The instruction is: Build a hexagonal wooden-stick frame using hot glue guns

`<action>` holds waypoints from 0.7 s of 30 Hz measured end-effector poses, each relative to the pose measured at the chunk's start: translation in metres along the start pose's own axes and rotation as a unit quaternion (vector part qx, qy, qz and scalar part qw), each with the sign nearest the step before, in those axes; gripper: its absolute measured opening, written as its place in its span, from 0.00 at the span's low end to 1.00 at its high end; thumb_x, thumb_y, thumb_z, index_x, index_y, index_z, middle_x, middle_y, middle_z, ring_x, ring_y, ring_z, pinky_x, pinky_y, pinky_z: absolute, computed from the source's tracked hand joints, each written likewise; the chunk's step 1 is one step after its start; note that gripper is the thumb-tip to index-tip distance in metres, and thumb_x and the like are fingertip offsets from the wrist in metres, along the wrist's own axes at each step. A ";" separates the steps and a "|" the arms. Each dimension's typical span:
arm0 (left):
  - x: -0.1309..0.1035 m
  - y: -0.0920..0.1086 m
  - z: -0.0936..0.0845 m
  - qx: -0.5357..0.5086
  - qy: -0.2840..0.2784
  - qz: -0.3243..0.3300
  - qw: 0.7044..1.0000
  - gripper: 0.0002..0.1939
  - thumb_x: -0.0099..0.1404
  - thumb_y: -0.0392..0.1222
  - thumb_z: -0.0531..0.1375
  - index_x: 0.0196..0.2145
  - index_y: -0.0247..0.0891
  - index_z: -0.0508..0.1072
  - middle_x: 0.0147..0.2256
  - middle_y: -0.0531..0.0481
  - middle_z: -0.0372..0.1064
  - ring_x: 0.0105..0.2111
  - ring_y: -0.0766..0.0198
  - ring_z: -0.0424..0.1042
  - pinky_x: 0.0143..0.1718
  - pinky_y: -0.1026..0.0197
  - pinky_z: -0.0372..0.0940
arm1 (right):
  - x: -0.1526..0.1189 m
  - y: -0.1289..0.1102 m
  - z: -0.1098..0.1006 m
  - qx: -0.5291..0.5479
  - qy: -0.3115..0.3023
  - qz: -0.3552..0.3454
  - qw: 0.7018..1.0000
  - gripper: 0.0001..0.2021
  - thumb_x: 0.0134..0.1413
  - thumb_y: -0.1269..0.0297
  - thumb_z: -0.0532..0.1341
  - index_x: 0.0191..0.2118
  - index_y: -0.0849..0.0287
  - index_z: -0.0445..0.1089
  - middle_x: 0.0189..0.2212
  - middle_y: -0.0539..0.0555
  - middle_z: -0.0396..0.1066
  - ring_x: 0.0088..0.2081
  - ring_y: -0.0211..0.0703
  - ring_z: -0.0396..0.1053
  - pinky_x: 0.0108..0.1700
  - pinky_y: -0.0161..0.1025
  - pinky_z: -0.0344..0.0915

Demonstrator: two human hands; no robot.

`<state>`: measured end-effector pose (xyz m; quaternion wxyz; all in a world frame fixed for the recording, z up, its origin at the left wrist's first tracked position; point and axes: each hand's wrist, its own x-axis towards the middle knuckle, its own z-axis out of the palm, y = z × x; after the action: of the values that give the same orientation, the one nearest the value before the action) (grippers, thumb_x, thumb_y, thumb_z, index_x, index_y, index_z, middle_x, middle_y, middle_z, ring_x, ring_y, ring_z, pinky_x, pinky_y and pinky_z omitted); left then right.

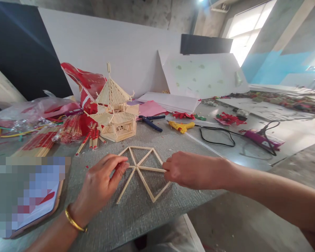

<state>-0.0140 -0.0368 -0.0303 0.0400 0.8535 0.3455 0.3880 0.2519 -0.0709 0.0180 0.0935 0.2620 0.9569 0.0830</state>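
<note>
Roughly hexagonal stick frame (137,167), pale, spoked

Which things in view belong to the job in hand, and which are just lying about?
Job in hand:
stick frame, with the left hand and right hand on it
probably the glue gun
perhaps the stick model, as a pattern

Seemingly just lying about:
phone
pink paper
red bag

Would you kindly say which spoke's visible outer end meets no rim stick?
The lower-left spoke; other visible outer ends meet rim sticks; the left hand and right hand hide two.
</note>
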 end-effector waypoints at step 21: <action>-0.004 -0.004 0.000 0.038 0.019 0.025 0.999 0.07 0.68 0.42 0.54 0.39 0.40 0.69 0.34 0.52 0.72 0.34 0.66 0.72 0.37 0.64 0.66 | 0.006 -0.011 0.003 0.002 -0.007 -0.009 1.000 0.07 0.58 0.76 0.54 0.32 0.61 0.68 0.30 0.51 0.65 0.28 0.35 0.61 0.28 0.37 0.53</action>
<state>-0.0182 -0.0361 -0.0345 -0.0093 0.8552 0.3393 0.3916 0.2422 -0.0770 0.0117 0.1000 0.2546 0.9587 0.0780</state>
